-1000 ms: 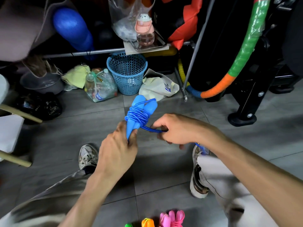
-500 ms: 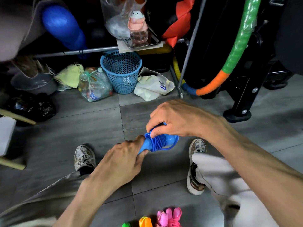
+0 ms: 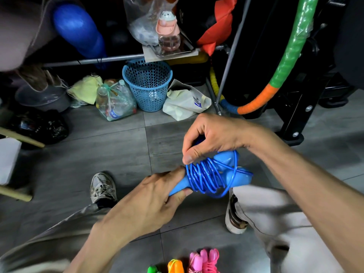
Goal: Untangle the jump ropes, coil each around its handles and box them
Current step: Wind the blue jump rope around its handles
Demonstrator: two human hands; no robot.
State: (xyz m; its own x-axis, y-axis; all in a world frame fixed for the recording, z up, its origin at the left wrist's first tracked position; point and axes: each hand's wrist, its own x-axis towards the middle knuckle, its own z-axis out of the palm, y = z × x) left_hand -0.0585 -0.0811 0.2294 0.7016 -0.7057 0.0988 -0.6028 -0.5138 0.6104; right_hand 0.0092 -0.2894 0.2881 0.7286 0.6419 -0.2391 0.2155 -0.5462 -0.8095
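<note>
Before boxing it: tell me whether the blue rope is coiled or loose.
Mostly coiled: blue rope loops wrap its handles; one slack loop hangs below.

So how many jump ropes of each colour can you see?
Blue rope, held in both hands: 1
Pink rope: 1
Orange rope: 1
Green rope: 1
Total: 4; the last three are cut off at the bottom edge.

Green rope (image 3: pixel 152 270) and orange rope (image 3: pixel 175 266) — cut off by bottom edge.
</note>
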